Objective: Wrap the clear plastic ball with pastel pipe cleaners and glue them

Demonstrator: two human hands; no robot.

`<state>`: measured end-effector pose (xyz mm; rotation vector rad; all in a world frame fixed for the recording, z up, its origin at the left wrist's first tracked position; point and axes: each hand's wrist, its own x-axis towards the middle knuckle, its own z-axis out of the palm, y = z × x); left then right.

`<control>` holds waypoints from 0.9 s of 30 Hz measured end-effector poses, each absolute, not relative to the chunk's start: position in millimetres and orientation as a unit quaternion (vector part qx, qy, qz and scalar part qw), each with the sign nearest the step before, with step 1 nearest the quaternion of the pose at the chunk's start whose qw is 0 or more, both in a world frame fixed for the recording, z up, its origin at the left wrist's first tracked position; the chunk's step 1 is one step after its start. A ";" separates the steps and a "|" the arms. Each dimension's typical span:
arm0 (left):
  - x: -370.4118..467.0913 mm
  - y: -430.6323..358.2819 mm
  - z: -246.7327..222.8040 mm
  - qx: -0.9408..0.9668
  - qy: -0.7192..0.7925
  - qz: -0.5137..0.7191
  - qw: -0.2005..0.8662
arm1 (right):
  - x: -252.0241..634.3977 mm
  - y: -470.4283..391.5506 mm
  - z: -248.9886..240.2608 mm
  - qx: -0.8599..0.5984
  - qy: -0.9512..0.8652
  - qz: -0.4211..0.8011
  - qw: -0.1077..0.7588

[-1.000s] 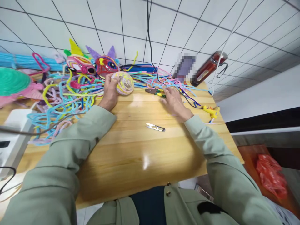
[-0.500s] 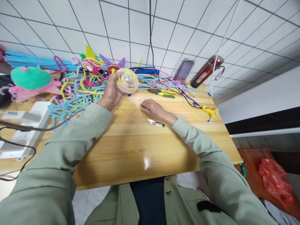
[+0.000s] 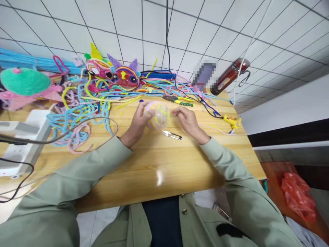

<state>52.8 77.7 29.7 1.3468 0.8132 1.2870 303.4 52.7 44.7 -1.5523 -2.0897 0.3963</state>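
My left hand (image 3: pixel 136 124) is closed on the left side of a round, see-through ball-like piece (image 3: pixel 159 115) banded with pink and yellow. The piece is blurred by motion above the middle of the table. Just to its right is my right hand (image 3: pixel 188 120), with thumb and fingertips pinched together. Whatever those fingertips hold, if anything, is too small to make out. Below the piece, a pair of thread snips (image 3: pixel 172 135) lies on the wooden table (image 3: pixel 144 171).
Tangled pipe cleaners (image 3: pixel 79 106) and colourful animal-face crafts (image 3: pixel 125 77) line the back left. Pliers (image 3: pixel 180 100) lie behind my hands. At the right are a yellow glue gun (image 3: pixel 231 122) and a dark red flask (image 3: pixel 230 76); a white power strip (image 3: pixel 28 137) is at the left.
My left hand has brought the round piece right and toward me, tilting it. My right hand has moved right and risen off the table, its fingers now pinched beside the piece.
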 end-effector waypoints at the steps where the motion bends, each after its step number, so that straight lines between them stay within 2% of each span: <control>1: 52.0 69.9 22.5 0.585 0.341 0.530 0.511 | 308.5 39.2 48.5 -0.578 -0.737 0.154 0.315; 2: 50.2 63.3 16.8 0.607 0.340 0.526 0.488 | 309.8 25.8 51.1 -0.580 -0.713 0.160 0.359; 4: 44.5 54.4 9.3 0.655 0.340 0.510 0.443 | 304.4 2.2 51.7 -0.571 -0.710 0.154 0.382; 9: 31.6 50.8 3.9 0.681 0.368 0.497 0.392 | 297.9 -19.3 25.2 -0.502 -0.823 0.132 0.229; 14: 35.4 51.9 2.7 0.709 0.342 0.485 0.380 | 330.9 -3.7 2.8 -0.571 -0.789 0.090 0.208; 17: 39.6 52.1 2.0 0.738 0.308 0.487 0.352 | 335.0 -0.1 12.2 -0.593 -0.760 0.067 0.258; 23: 39.3 51.9 -0.1 0.790 0.287 0.469 0.273 | 284.7 -4.8 32.1 -0.499 -0.753 0.142 0.405; 27: 39.0 45.4 1.2 0.791 0.290 0.459 0.281 | 267.0 -5.0 24.2 -0.476 -0.748 0.134 0.442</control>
